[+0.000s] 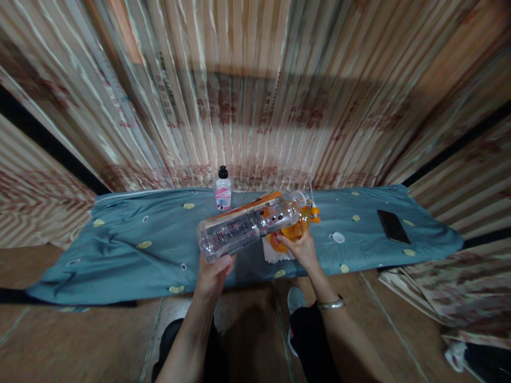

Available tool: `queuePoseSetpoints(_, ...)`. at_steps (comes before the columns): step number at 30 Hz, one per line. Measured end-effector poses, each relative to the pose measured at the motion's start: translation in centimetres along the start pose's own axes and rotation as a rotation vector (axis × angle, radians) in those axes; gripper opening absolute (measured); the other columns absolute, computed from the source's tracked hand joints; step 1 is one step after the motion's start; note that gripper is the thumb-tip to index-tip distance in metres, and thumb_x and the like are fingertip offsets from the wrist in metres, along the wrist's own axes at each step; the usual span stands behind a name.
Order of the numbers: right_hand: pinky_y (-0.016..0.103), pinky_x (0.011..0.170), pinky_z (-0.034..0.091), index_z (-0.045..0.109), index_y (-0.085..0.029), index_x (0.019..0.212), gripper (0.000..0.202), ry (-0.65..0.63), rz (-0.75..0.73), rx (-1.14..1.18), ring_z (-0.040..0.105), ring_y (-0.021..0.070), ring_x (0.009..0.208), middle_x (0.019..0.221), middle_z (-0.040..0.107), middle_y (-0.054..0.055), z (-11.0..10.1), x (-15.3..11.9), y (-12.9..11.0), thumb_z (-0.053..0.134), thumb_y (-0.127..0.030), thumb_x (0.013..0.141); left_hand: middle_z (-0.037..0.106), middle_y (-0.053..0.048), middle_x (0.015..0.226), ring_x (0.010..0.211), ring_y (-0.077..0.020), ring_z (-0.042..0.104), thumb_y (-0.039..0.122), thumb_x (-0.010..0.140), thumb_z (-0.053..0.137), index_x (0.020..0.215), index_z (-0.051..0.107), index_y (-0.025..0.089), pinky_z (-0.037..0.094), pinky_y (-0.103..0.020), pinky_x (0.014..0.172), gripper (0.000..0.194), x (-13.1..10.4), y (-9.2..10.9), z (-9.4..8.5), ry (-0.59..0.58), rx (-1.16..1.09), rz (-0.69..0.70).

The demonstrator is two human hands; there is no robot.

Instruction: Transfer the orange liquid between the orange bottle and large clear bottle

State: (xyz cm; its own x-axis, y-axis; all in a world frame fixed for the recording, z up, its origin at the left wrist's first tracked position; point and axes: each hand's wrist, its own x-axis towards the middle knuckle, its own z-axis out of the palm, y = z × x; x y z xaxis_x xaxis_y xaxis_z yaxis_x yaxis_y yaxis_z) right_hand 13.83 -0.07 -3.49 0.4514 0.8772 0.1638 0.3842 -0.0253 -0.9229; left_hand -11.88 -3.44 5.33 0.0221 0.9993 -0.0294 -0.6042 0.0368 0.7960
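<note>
The left hand (215,271) grips the base of a large, clear plastic bottle with a dark and orange wrap label (249,226), the thumb laid along its near side and the other fingers mostly hidden. The bottle lies at a slant above the tabletop (131,255), which is covered in teal cloth with yellow prints; its base is at the left hand, its neck toward the right and slightly farther away. The right hand (301,247) is closed about a rounded, translucent orange bottle (296,230), which lies partly behind the clear one; whether the two necks touch cannot be told. Beneath the orange bottle is a white, ruffle-edged sheet (279,257); just beyond it is an orange pump head with a thin pale tube (315,213).

Lettering: the wrap label bears dark blocks of small print, illegible here. A clear bottle with a black cap (223,191), behind, carries a pink label, likewise unreadable.
</note>
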Motion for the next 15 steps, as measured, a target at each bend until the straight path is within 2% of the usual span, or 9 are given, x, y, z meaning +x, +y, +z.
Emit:
queuePoseSetpoints(6,0.052,0.096,0.061,0.063,-0.021,0.117,0.076,0.004,-0.016,0.032,0.077,0.0364,0.105,0.114,0.08,0.015,0.1,-0.1,-0.1,0.089,-0.064,0.06,0.056,0.005,0.063,0.048,-0.0072,0.039,0.032,0.053,0.092,0.099,0.067,0.019,0.026,-0.019,0.041,0.054,0.1,0.0,0.5,-0.023,0.025,0.045)
queuePoseSetpoints(8,0.051,0.097,0.061,0.062,-0.02,0.119,0.077,0.006,-0.013,0.036,0.077,0.0363,0.106,0.117,0.08,0.015,0.3,-0.2,-0.3,0.088,-0.064,0.061,0.056,0.005,0.063,0.048,-0.0074,0.04,0.032,0.055,0.093,0.1,0.068,0.019,0.027,-0.019,0.042,0.053,0.1,0.0,0.3,-0.028,0.028,0.041)
queuePoseSetpoints(11,0.05,0.097,0.061,0.06,-0.021,0.125,0.08,0.035,-0.014,0.039,0.076,0.0363,0.111,0.122,0.078,0.016,0.5,-0.2,-0.7,0.088,-0.062,0.062,0.059,0.004,0.067,0.05,-0.0084,0.043,0.033,0.058,0.093,0.104,0.069,0.02,0.029,-0.019,0.043,0.053,0.3,-0.2,-0.3,-0.044,0.021,0.047)
queuePoseSetpoints(15,0.047,0.094,0.062,0.061,-0.022,0.121,0.071,0.035,-0.029,0.018,0.077,0.0355,0.11,0.115,0.08,0.014,0.7,-0.2,-1.0,0.086,-0.059,0.065,0.065,0.004,0.074,0.049,-0.0083,0.045,0.031,0.057,0.094,0.115,0.068,0.025,0.026,-0.017,0.041,0.063,0.6,-0.2,-0.6,-0.01,0.017,0.064)
